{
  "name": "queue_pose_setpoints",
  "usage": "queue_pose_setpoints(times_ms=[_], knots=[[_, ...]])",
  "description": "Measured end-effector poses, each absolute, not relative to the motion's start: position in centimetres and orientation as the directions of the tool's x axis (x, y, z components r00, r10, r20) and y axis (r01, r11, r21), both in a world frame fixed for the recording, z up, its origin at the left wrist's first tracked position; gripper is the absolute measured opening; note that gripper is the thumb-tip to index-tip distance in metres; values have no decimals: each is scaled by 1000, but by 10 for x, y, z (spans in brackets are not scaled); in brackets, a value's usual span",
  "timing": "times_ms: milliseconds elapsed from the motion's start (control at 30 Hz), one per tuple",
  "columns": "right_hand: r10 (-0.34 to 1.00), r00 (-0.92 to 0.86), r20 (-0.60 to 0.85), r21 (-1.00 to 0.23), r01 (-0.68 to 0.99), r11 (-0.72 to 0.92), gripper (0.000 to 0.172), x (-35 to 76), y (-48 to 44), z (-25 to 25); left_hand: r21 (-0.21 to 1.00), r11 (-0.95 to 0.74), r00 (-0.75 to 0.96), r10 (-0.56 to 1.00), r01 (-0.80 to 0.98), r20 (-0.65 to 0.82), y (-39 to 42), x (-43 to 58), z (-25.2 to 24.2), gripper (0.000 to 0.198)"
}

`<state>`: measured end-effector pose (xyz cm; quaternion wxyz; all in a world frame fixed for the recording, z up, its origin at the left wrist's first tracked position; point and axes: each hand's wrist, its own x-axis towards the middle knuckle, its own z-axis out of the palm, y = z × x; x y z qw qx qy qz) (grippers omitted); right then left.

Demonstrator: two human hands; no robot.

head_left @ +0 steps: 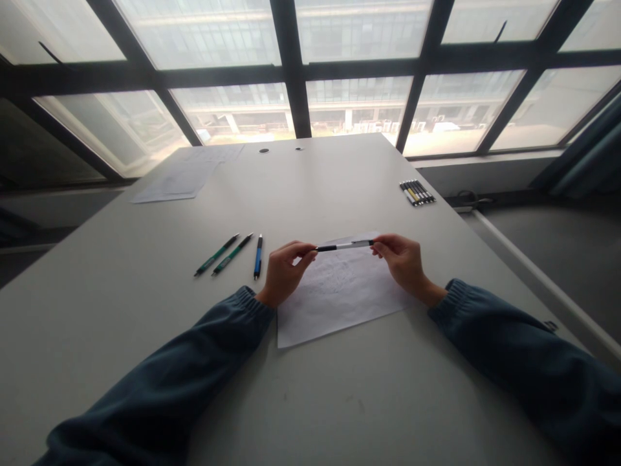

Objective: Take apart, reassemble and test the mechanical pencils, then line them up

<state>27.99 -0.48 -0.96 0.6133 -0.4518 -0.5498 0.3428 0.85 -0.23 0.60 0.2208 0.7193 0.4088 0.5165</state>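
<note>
A black and white pen (345,246) is held level between my two hands, above a sheet of paper (310,320) with faint scribbles on it. My left hand (286,268) pinches the pen's left end between thumb and fingers. At the other end, where the clip is, my right hand (402,262) pinches it the same way. Just left of my left hand lies a blue pen (258,255). Beyond it are two green pens, one nearer (233,254) and one farther left (217,255), both slanting on the table.
On the white table (121,323), a row of several pens (417,193) lies side by side near the right edge. More papers (182,175) rest at the far left. Two small round fittings (264,151) sit near the back edge, before the windows.
</note>
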Motion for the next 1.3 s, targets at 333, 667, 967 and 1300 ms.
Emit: queue_pose_setpoints(times_ms=[333,667,967,1300], knots=[[919,162,359,-933,69,352,19,280,-5,-10,741,-569,143,817,358,558,-2,8,5,15],[917,163,364,-931,76,356,21,281,-3,-12,737,-579,154,811,349,564,-2,8,5,17],[913,169,372,-928,72,365,18,280,-4,-11,739,-582,155,809,339,567,0,7,4,17],[910,170,377,-926,79,369,20,280,-4,-10,746,-578,160,813,330,559,0,6,2,16]])
